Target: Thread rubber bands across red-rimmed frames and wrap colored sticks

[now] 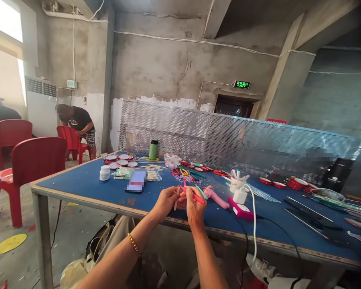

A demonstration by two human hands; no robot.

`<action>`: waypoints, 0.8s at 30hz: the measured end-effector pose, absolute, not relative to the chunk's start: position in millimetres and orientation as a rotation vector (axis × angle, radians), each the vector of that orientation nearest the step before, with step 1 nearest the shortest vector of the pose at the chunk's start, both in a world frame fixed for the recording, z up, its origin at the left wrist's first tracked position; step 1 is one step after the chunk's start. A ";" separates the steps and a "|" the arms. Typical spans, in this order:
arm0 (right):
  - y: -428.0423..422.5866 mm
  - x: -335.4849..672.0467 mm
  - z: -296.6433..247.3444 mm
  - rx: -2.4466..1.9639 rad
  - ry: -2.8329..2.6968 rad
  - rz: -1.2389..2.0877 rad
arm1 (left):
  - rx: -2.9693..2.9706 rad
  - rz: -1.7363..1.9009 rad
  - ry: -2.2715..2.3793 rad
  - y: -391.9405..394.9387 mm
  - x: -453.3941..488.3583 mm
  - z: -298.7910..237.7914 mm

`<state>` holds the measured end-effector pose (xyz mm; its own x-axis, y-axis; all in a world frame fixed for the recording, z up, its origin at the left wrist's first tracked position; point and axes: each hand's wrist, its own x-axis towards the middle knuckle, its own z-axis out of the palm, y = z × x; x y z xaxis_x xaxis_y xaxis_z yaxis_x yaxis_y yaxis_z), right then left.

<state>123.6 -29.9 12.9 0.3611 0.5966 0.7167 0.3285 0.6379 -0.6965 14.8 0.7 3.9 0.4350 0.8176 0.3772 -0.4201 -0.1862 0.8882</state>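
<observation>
Both my hands meet above the near edge of the blue table [87,184]. My left hand [166,202] is closed in a pinch on a thin pale stick [175,201] that points down. My right hand [195,206] is closed around a red-handled tool [195,196] with a teal part beside it. A gold bead bracelet [134,244] sits on my left forearm. Just past my hands lie a pink glue gun [215,196] and a small tangle of pink and purple bits [183,179].
On the table: a white bottle [104,173], round red-rimmed discs [120,160], a green flask [153,149], scissors [180,171], a white cup of sticks [236,181], a pink power strip [241,209] with a white cable. Red chairs [33,164] stand left; a person [78,122] bends beyond.
</observation>
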 end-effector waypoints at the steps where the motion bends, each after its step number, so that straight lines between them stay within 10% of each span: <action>1: -30.5 123.4 13.3 -0.919 -1.236 0.214 | 1.343 1.162 0.394 0.5 14.9 4.1; 24: -29.4 123.8 12.1 -0.926 -1.226 0.203 | 1.345 1.158 0.398 -1.8 13.4 6.9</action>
